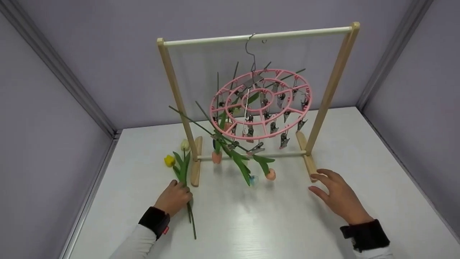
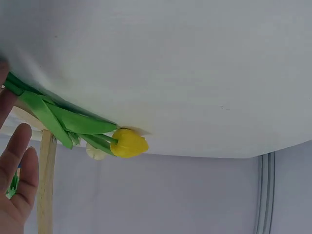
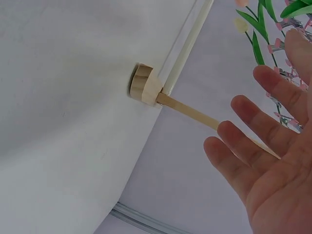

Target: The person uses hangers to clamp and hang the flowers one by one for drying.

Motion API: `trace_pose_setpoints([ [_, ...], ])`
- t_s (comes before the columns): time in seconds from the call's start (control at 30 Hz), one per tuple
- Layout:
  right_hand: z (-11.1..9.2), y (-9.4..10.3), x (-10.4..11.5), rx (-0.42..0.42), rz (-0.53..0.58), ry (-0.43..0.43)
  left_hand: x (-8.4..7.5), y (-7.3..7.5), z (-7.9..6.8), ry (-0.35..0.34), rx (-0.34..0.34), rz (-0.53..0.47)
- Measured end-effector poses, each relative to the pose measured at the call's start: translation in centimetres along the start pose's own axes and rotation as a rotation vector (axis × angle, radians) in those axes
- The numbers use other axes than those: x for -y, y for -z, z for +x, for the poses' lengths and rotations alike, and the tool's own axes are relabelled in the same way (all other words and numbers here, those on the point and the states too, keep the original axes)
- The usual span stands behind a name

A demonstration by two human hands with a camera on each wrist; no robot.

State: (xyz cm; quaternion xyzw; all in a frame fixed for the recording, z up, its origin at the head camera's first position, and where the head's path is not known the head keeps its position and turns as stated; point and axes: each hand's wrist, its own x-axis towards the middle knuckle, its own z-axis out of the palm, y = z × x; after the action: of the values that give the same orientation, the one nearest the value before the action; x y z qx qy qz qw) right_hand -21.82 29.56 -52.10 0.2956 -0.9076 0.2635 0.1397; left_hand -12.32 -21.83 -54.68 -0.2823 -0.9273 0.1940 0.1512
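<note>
My left hand (image 1: 175, 198) is low at the table's left side, thumb and finger pinching the green stems of artificial tulips. A yellow tulip (image 1: 169, 160) and a white tulip (image 1: 185, 145) lie there, blooms pointing away from me. In the left wrist view the yellow bloom (image 2: 129, 143) rests against the tabletop, and the pinch is partly cut off by the frame edge. My right hand (image 1: 339, 196) hovers by the rack's right foot, fingers spread and holding nothing. A round pink clip hanger (image 1: 264, 136) hangs from the rack, with several tulips clipped upside down, mostly on its left side.
The wooden rack (image 1: 329, 91) has a pale top bar (image 1: 215, 39) carrying the hanger's metal hook (image 1: 248, 46). Several metal clips (image 1: 284, 140) dangle without flowers on the right. Grey-lilac panels (image 1: 413, 90) enclose the white table (image 1: 251, 223) at the back and sides.
</note>
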Motion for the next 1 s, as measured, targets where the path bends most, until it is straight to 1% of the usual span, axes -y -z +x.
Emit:
trace_pose_setpoints([
  [0.13, 0.1, 0.1, 0.0, -0.017, -0.001, -0.007, 0.1, 0.1, 0.0, -0.052, -0.005, 0.009],
  [0.23, 0.1, 0.3, 0.2, -0.022, 0.0, -0.01, 0.3, 0.2, -0.1, -0.08, -0.031, 0.002],
  [0.37, 0.3, 0.4, 0.5, -0.03, 0.004, -0.007, 0.6, 0.5, -0.4, -0.087, -0.104, -0.021],
  [0.5, 0.4, 0.5, 0.7, -0.046, 0.004, -0.002, 1.1, 1.2, -0.6, -0.072, -0.164, -0.063],
  [0.57, 0.4, 0.5, 0.9, -0.054, 0.002, 0.006, 1.2, 1.8, -0.7, -0.049, -0.185, -0.087],
  [0.67, 0.4, 0.6, 1.4, -0.07, 0.009, 0.019, 1.2, 3.1, -0.9, 0.001, -0.227, -0.119],
  [0.8, 0.4, 0.9, 2.2, -0.09, 0.037, 0.012, 0.8, 5.4, -0.8, 0.084, -0.322, -0.177],
  [0.9, 0.4, 1.1, 2.9, -0.097, 0.059, 0.007, 0.3, 7.4, -0.5, 0.161, -0.413, -0.253],
  [1.0, 0.4, 1.4, 3.7, -0.105, 0.077, 0.006, -0.4, 9.5, 0.1, 0.252, -0.49, -0.376],
])
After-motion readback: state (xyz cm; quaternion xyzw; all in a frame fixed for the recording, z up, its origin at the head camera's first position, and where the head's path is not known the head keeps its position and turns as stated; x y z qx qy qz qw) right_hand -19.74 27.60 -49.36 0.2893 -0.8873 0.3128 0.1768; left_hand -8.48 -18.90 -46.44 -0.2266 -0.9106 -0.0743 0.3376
